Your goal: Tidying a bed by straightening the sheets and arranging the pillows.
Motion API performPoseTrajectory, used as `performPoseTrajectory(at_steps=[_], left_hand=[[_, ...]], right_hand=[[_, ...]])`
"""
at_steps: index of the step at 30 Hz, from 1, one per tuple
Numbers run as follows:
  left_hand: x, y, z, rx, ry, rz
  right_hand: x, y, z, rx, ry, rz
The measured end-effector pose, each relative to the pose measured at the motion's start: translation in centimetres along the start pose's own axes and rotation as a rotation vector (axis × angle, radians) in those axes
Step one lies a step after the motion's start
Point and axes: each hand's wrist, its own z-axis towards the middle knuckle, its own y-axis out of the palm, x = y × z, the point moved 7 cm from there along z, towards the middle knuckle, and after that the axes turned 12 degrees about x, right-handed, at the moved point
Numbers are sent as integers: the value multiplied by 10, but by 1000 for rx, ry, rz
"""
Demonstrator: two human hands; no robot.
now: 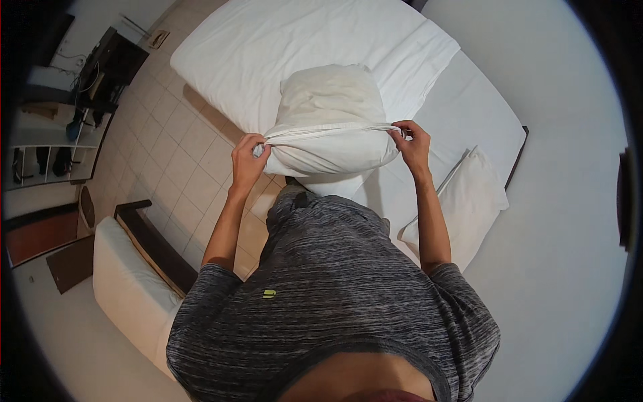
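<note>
Before me, a cream pillow (329,95) is partly inside a white pillowcase (326,153); its far half shows bare and wrinkled beyond the case's opening. My left hand (251,156) pinches the left end of the opening's edge between thumb and fingers. On the right, my right hand (412,143) pinches the other end of the same edge. The hem is stretched between both hands across the pillow. Beneath and beyond lies a bed with a rumpled white cover (261,55). A second white pillow (464,206) lies on the bed's right side, near my right forearm.
A pale tiled floor (176,151) runs along the left of the bed. At lower left stands another bed or padded seat (125,271) with a dark wooden frame (155,251). Open shelves (55,161) stand at the far left. A pale wall (562,151) borders the right side.
</note>
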Motion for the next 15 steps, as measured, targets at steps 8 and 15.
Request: performPoseTrajectory(at_steps=[8,15], left_hand=[[4,15,36,-54,-117,130],[29,26,52,-355,-182,176]], right_hand=[[-57,-13,7,78,-269,-197],[-40,-53,24,-146,-35,-328]])
